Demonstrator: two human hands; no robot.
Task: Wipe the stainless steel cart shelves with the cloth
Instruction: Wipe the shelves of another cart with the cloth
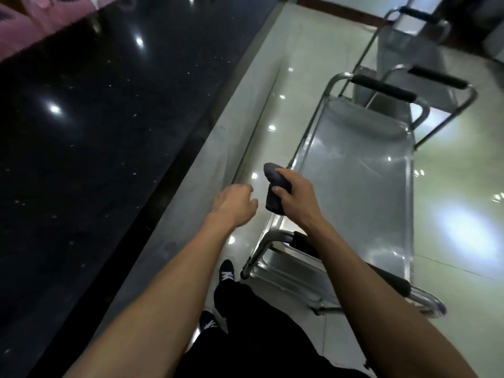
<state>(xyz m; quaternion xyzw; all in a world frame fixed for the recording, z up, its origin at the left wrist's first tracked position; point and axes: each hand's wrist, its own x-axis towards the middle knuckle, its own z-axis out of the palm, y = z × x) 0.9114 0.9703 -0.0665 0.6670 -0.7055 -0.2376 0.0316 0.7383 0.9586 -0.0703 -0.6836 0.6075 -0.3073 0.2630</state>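
Note:
A stainless steel cart point(360, 170) stands in front of me, its shiny top shelf bare. My right hand point(296, 196) grips a dark grey folded cloth point(275, 186) just above the shelf's near left corner. Left of the cloth, my left hand point(234, 204) hovers with loosely curled fingers and holds nothing. The cart's near handle with a black grip point(305, 242) runs under my right forearm. A lower shelf point(286, 271) shows below the handle.
A second steel cart point(425, 85) with black handle grips stands behind the first, and a third point(409, 25) further back. A dark polished counter point(95, 132) runs along the left. My dark shoes point(226, 271) stand on the glossy tiled floor point(463, 214).

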